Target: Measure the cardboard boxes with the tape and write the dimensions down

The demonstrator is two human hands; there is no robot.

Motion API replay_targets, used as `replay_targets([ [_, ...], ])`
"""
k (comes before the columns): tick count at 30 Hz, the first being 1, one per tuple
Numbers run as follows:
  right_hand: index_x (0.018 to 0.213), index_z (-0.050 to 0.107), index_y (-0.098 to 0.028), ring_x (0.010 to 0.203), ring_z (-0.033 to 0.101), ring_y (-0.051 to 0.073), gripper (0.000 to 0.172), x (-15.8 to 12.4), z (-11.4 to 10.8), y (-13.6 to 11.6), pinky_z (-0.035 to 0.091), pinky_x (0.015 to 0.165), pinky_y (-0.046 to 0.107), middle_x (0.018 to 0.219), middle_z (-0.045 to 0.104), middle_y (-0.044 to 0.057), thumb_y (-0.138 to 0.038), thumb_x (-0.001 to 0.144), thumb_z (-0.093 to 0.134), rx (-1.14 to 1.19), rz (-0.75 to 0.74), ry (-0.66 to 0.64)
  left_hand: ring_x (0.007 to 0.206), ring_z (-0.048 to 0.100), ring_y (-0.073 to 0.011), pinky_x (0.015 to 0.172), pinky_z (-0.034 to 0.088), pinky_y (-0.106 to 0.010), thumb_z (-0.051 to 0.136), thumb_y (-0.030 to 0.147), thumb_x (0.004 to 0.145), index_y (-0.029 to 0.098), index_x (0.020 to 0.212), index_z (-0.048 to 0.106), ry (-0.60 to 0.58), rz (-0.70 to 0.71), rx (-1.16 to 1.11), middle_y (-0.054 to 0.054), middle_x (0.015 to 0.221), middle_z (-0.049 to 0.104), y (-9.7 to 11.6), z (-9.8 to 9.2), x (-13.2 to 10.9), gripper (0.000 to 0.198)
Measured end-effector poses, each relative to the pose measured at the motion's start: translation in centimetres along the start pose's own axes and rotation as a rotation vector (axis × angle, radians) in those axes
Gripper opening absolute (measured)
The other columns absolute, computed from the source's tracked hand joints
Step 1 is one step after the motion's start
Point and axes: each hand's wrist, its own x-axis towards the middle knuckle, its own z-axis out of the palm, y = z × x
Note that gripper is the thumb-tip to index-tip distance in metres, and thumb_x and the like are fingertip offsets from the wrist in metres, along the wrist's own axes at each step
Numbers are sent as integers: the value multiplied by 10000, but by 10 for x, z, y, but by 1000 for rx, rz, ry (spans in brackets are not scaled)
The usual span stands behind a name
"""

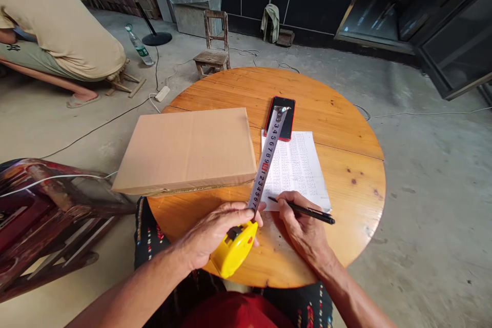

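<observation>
My left hand (pixel 219 230) is closed around a yellow tape measure (pixel 235 252), its thumb at the mouth of the case. The metal blade runs out up and to the right, with its hook end over a red-cased phone (pixel 285 120). In my right hand (pixel 305 228) is a black pen (pixel 313 213), its tip over the lower left part of a white sheet (pixel 311 171) covered in rows of small writing. The phone overlaps the sheet's top edge. A closed cardboard box (pixel 188 148) lies flat on the left of the round wooden table (pixel 353 138).
A small wooden chair (pixel 213 54) stands beyond the table. At the left, a person (pixel 57 25) sits on a low stool, near a plastic bottle (pixel 140 47) and a black stand base (pixel 157 38). Cables and a power strip (pixel 162 94) lie on the floor. A dark red wooden chair (pixel 42 215) is close at left.
</observation>
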Motion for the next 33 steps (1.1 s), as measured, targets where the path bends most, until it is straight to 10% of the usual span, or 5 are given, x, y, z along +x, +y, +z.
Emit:
replay_targets([
  [33, 813, 614, -196, 530, 469, 101, 155, -4, 0, 3, 401, 519, 210, 615, 547, -48, -220, 917, 502, 59, 40, 37, 749, 689, -192, 729, 488, -288, 617, 447, 836, 150, 852, 697, 1, -5, -12, -109, 1132, 702, -2, -1, 0, 308],
])
